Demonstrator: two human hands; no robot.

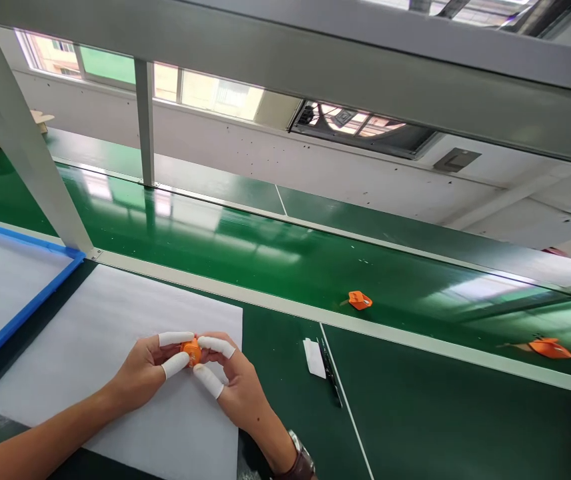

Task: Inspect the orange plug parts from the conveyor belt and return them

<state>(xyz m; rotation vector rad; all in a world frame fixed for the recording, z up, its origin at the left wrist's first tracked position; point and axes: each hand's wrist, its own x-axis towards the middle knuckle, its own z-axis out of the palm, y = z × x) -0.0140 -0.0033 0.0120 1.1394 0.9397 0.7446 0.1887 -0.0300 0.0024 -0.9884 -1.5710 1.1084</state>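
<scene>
A small orange part (pixel 193 353) is pinched between my two hands above a white sheet (pixel 165 427); its exact kind is unclear. My left hand (pixel 140 372) grips its left side with thumb and forefinger. From the right, my right hand (pixel 238 380) closes on it too, the fingers partly hiding it. White finger cots cover the thumb and forefinger of each hand. A watch (pixel 300 459) is on my right wrist.
A green belt (pixel 265 257) runs behind a metal rail, carrying an orange piece (pixel 360 300) and another orange piece (pixel 550 348). A white card (pixel 314 358) and a black pen (pixel 329 373) lie at right. A blue-edged board (pixel 5 280) lies left, near a metal post (pixel 30 127).
</scene>
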